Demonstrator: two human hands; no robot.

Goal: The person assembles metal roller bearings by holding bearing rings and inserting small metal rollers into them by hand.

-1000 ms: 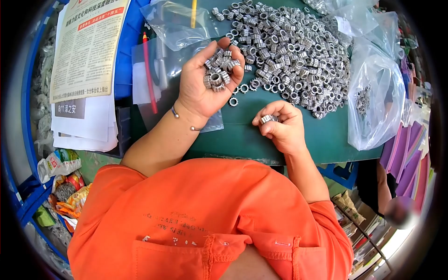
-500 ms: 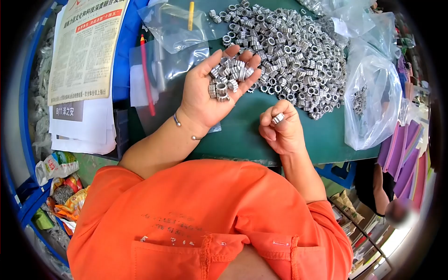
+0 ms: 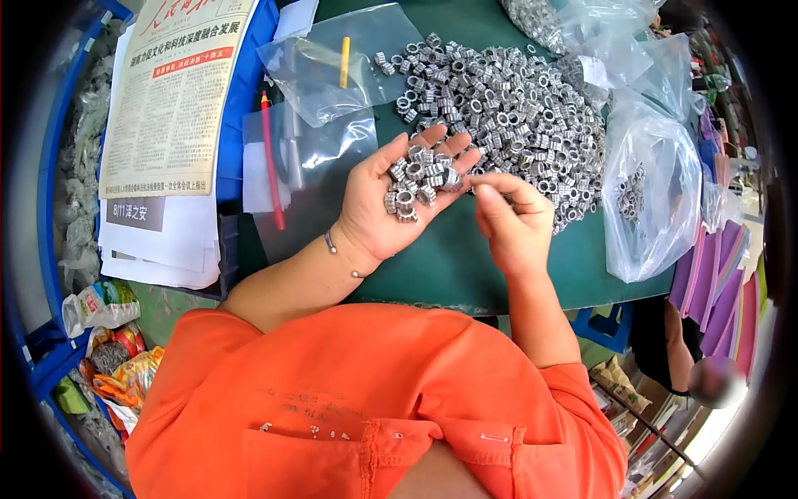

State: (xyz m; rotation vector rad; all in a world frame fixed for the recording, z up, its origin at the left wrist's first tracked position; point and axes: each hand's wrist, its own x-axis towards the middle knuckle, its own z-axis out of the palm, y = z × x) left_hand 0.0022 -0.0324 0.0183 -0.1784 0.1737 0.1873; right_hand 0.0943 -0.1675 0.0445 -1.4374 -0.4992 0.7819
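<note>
While the green bench [image 3: 440, 266] was spanned by loose materials, its largest load was formed by a heap of toothed metal rings [image 3: 532, 125], piled on its far side. A clear plastic bag [image 3: 652, 224], by which a few similar rings were enclosed, was placed at the heap's right. To the left, a printed newspaper [image 3: 166, 116] was laid over white sheets. The left hand [image 3: 378, 216] was held palm up, its fingers spread, and a small cluster of rings [image 3: 422, 179] was supported in it. The right hand [image 3: 519, 224] was brought beside the left fingertips, its thumb and forefinger drawn close together; whether a ring was pinched between them could not be told. By far the greater share of the rings was left in the heap, and only a small share was gathered in the palm. A red pen [image 3: 273, 166] and a thin yellow stick [image 3: 344, 62] were also seen.
</note>
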